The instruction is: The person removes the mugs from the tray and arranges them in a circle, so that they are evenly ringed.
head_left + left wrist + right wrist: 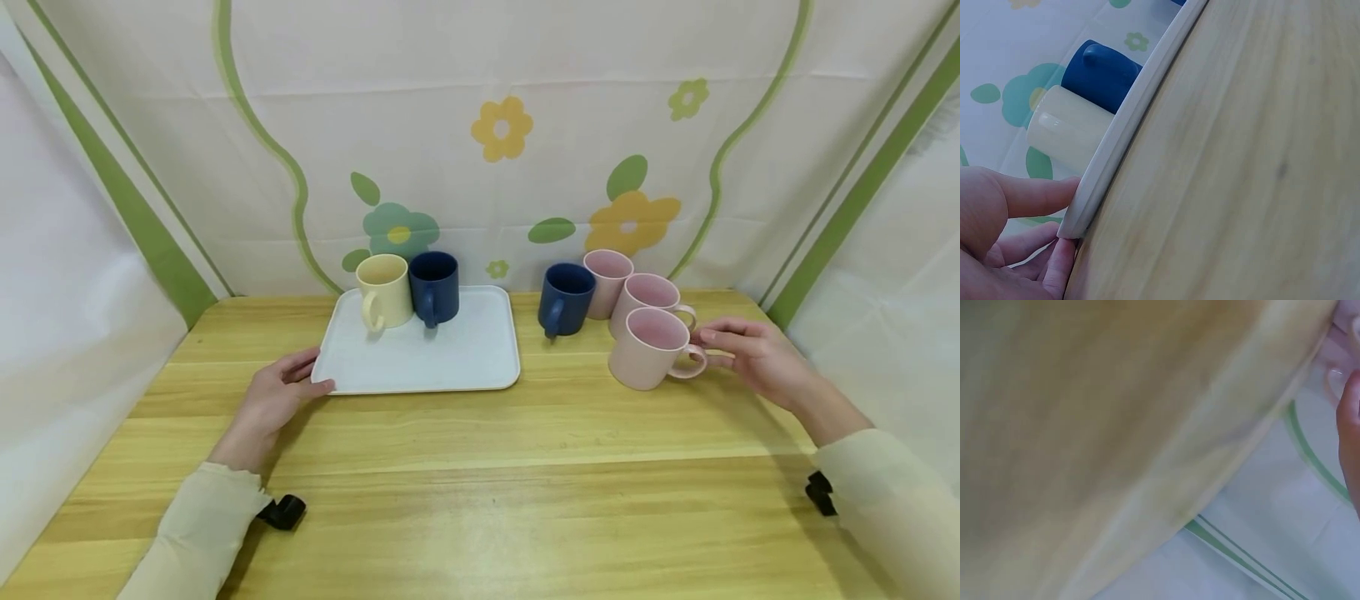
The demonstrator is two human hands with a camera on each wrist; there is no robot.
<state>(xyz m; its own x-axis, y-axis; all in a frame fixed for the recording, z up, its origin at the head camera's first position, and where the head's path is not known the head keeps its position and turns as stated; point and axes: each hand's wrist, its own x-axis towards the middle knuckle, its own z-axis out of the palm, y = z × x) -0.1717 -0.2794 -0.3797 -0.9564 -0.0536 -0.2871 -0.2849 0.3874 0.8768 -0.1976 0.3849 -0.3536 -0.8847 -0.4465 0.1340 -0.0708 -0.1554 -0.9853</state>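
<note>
The left wrist view shows a fingertip [1062, 259] under the white tray [420, 367], hidden in the head view; left hand [272, 398] pinches its corner, right hand [761, 362] reaches the front pink mug's [645, 354] handle on the tabletop [495, 508], grip unclear

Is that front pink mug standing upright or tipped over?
Upright: the front pink mug sits base-down on the wooden table, its open rim facing up.
</note>
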